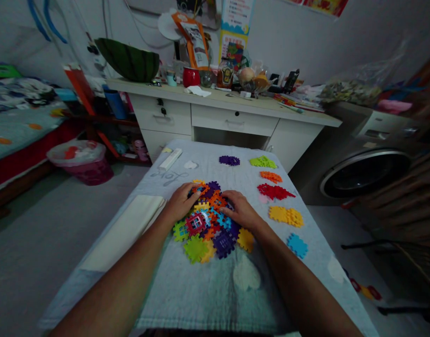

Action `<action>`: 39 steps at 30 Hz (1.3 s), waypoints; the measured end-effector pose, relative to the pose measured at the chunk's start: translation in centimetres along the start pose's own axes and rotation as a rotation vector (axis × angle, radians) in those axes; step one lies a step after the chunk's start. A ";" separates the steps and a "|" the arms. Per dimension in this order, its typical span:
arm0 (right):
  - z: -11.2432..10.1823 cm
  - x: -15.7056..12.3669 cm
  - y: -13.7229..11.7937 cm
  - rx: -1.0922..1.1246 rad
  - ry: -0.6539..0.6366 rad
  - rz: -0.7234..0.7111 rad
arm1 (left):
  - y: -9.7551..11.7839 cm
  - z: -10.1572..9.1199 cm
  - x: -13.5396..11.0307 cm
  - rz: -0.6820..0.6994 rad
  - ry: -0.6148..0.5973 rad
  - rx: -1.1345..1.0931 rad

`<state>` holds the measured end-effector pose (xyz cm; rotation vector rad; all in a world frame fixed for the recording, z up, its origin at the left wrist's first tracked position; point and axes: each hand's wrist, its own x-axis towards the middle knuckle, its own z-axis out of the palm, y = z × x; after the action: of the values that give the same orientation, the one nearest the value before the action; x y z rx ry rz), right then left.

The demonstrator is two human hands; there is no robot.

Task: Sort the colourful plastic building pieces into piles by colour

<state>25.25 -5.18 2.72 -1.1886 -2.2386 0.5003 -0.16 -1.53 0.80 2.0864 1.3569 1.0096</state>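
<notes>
Fingers [233, 194] are curved over mixed pieces [210, 218]; grip cannot be told. Blue pieces [297, 245] near the counter's [215, 290] right edge could be knocked off by the right forearm [302, 278].

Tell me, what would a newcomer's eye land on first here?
Probably the colourful pile of toothed pieces mid-table, with the left hand and right hand at its sides. Next might come the single-colour groups curving along the far and right parts of the table. Beyond, the big striped green watermelon stands out on the desk's left end.
</notes>
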 end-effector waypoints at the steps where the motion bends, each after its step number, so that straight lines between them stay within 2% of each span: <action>1: 0.1 0.1 0.0 0.002 0.002 0.003 | 0.1 0.0 0.0 0.002 0.000 -0.005; 8: 0.1 0.2 -0.5 0.070 0.091 0.075 | 0.6 0.0 -0.1 0.012 -0.005 -0.036; 12: 0.3 0.3 -0.5 0.302 0.175 0.191 | 1.0 0.0 -0.3 -0.016 -0.020 -0.048; 17: 0.1 0.4 0.4 0.462 0.401 0.332 | 1.0 0.0 -0.4 -0.072 -0.016 -0.037; 20: -0.3 0.3 1.2 0.425 0.533 0.379 | 0.6 0.2 -0.2 -0.065 0.013 0.000; 23: -0.6 0.1 1.9 0.188 0.583 0.361 | 0.3 0.4 -0.1 -0.088 0.042 0.104; 26: -0.7 -0.2 2.3 -0.021 0.527 0.261 | 0.3 0.6 -0.1 -0.114 0.021 0.211; 29: -0.7 -0.5 2.5 -0.067 0.422 0.206 | 0.6 0.6 -0.1 -0.107 -0.042 0.250; 32: -0.7 -0.6 2.6 -0.075 0.355 0.224 | 0.8 0.4 -0.1 -0.104 -0.082 0.252; 39: -0.7 -0.8 3.2 -0.193 0.156 0.302 | 1.0 0.1 -0.1 -0.047 -0.091 0.251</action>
<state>28.12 -4.04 1.26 -1.6205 -2.0194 0.2962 0.46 -2.07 1.39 2.2367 1.5457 0.7478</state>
